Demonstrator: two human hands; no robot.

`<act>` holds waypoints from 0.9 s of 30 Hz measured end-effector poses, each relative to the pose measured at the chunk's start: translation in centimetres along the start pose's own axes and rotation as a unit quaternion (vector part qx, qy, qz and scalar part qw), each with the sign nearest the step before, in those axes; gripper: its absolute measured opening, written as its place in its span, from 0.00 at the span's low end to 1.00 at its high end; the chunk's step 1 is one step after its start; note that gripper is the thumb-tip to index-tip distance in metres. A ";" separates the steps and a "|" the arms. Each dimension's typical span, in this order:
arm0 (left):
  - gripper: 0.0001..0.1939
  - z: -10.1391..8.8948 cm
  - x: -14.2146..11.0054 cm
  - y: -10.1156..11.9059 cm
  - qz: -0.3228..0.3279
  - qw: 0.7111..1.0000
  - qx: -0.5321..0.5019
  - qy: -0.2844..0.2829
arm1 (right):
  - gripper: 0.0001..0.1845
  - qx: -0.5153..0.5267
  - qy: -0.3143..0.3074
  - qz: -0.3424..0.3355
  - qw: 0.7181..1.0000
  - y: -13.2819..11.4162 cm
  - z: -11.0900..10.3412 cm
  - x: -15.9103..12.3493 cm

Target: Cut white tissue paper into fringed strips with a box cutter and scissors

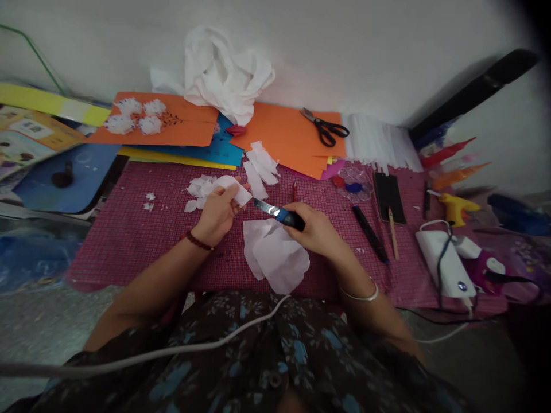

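Between the thumb and fingers of my left hand (217, 212) is a small piece of white paper (238, 193). My right hand (316, 229) grips a cutting tool (286, 217) with a shiny metal blade and a blue and black handle. Whether it is a knife or scissors I cannot tell. Its tip points left, close to the paper's right edge. Torn white scraps (201, 188) lie just behind my left hand, and paper strips (259, 169) lie farther back. Larger white sheets (278, 255) rest on the table below the tool.
Black-handled scissors (325, 127) lie on orange paper (279, 129) at the back. Crumpled white paper (224, 74) leans against the wall. On the right are a black marker (370, 234), a phone (390, 198), a yellow glue gun (460, 207) and a white power bank (445, 261). A white cable (215, 344) crosses my front.
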State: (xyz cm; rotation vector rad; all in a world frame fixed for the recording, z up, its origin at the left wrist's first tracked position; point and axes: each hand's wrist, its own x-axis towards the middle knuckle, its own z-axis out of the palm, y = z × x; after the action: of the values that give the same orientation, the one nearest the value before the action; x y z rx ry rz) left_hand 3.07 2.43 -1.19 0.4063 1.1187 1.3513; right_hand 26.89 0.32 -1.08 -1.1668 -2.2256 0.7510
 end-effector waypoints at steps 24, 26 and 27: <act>0.10 0.1 -0.2 0.0 -0.034 0.999 0.005 -0.009 | 0.17 -0.065 -0.057 0.013 0.996 0.3 0.4 0.0; 0.11 0.1 -0.2 0.0 -0.035 0.999 0.006 -0.006 | 0.17 -0.066 -0.058 0.011 0.996 0.3 0.4 0.0; 0.11 0.2 -0.3 0.0 -0.036 0.999 0.007 -0.007 | 0.17 -0.066 -0.058 0.011 0.996 0.3 0.4 0.0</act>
State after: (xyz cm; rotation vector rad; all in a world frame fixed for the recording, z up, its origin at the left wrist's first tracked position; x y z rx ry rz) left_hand 3.22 2.26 -1.00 0.3820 1.1222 1.2767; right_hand 26.78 0.41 -1.59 -1.2408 -2.3940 0.7046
